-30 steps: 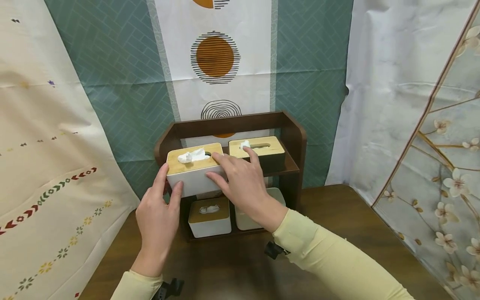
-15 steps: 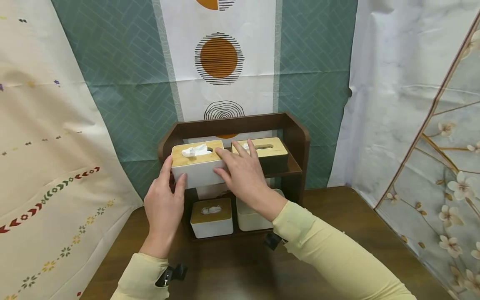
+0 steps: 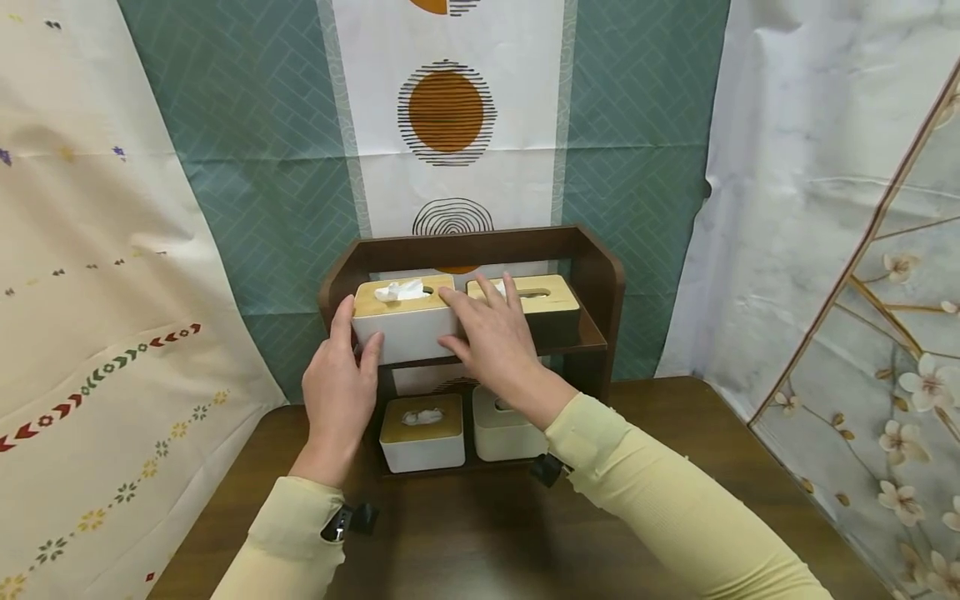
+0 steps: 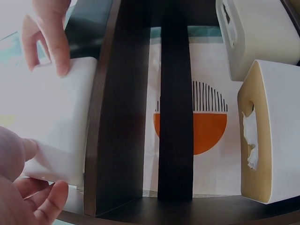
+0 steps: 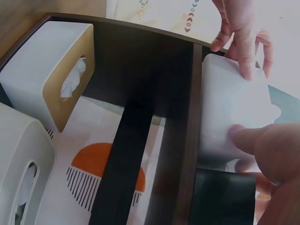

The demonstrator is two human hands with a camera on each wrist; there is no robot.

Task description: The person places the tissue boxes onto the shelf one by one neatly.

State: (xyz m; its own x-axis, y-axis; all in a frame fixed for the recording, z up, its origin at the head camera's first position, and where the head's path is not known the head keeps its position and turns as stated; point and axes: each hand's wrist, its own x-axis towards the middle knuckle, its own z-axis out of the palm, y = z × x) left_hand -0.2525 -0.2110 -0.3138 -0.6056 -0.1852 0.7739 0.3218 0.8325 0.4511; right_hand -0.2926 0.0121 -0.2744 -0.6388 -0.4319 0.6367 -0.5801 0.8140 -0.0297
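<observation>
A white tissue box with a wooden lid and a tissue poking out is at the left of the upper shelf. My left hand grips its left end, thumb on the front. At its right end my right hand holds it between thumb and fingers, with some fingers reaching over the neighbouring box. That neighbour is a dark tissue box with a pale wooden lid, on the same shelf to the right. In the left wrist view the white box lies against the shelf's front edge.
The brown two-tier shelf stands on a dark wooden table. On its lower tier are a smaller white tissue box with a wooden lid and a cream tissue box. Patterned cloths hang behind and at both sides.
Both hands have moved the white tissue box back and slightly right, onto the upper shelf beside the dark box. The view has shifted a little.
</observation>
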